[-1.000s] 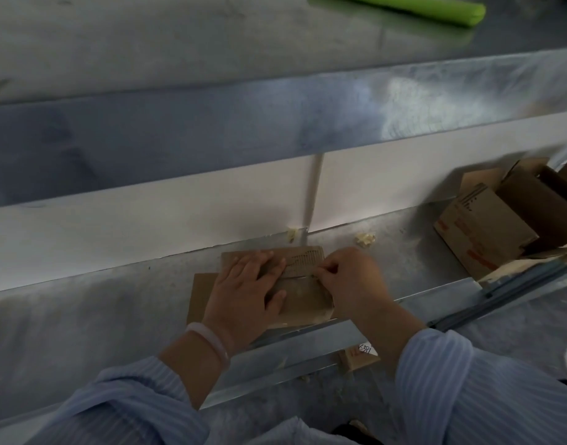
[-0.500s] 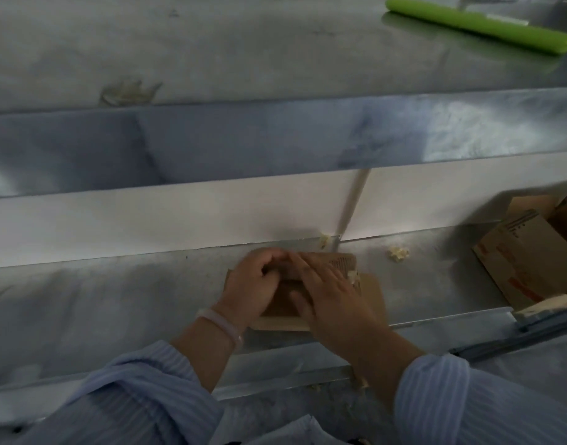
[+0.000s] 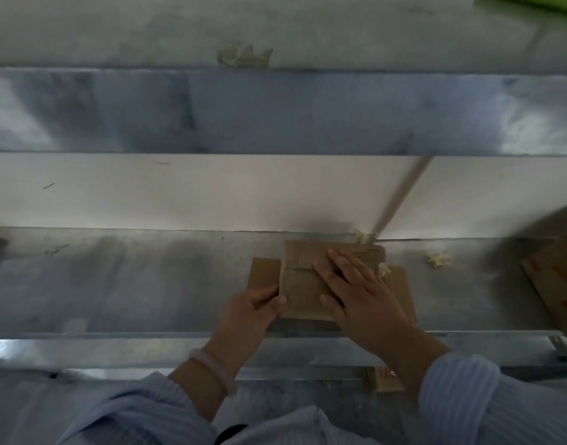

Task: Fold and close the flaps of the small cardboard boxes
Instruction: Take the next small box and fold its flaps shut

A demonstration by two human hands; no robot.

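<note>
A small brown cardboard box (image 3: 300, 284) lies flat on the metal work surface (image 3: 131, 284), with a side flap (image 3: 264, 272) sticking out to its left and another flap at its right. My right hand (image 3: 356, 290) lies flat on top of the box, fingers straight and spread, pressing it down. My left hand (image 3: 253, 311) sits at the box's near left corner, its thumb and fingers curled round the edge by the left flap.
More brown cardboard boxes (image 3: 555, 281) lie at the right edge. Small crumpled scraps (image 3: 437, 260) sit on the surface near the white back wall (image 3: 211, 191). A metal rail (image 3: 115, 345) runs along the front. A green roll (image 3: 532, 1) lies far back right.
My left hand has come off the box top and moved to its near left corner. My right hand stays flat over the box. The left flap now shows.
</note>
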